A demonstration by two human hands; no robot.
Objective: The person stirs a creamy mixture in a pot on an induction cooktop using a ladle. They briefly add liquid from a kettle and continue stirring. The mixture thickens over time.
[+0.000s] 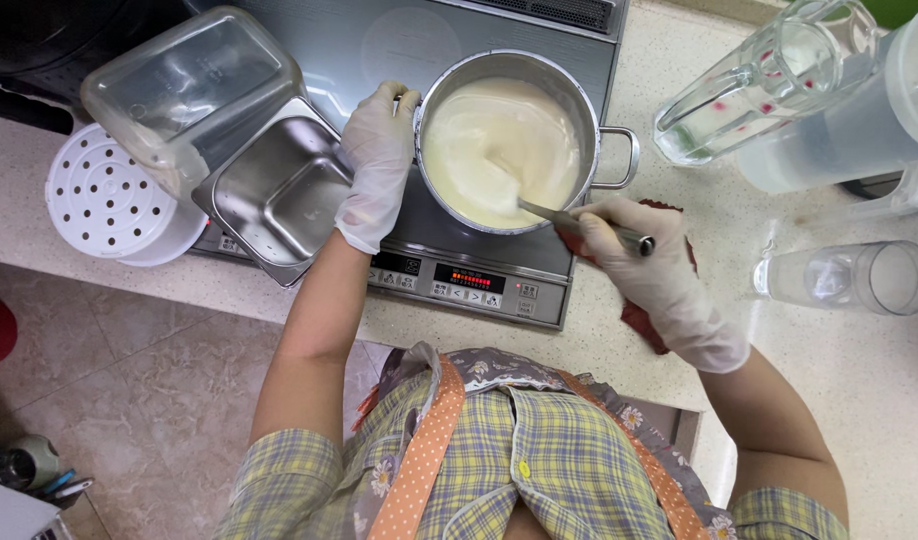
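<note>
Steel pot (580, 100) of creamy batter, heavy and slick.
Your left hand (376, 160) grips its rim; right hand (634, 262) clamps the spoon handle (589, 227).

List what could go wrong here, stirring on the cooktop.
1. The left hand grips the steel pot at its rim in a thin glove; possibly a burn if the cooktop is heating.
2. The red cloth under the right hand lies beside the cooktop; it might scorch.
3. The pale batter sits high; brisk work with the utensil could slop it over.
</note>
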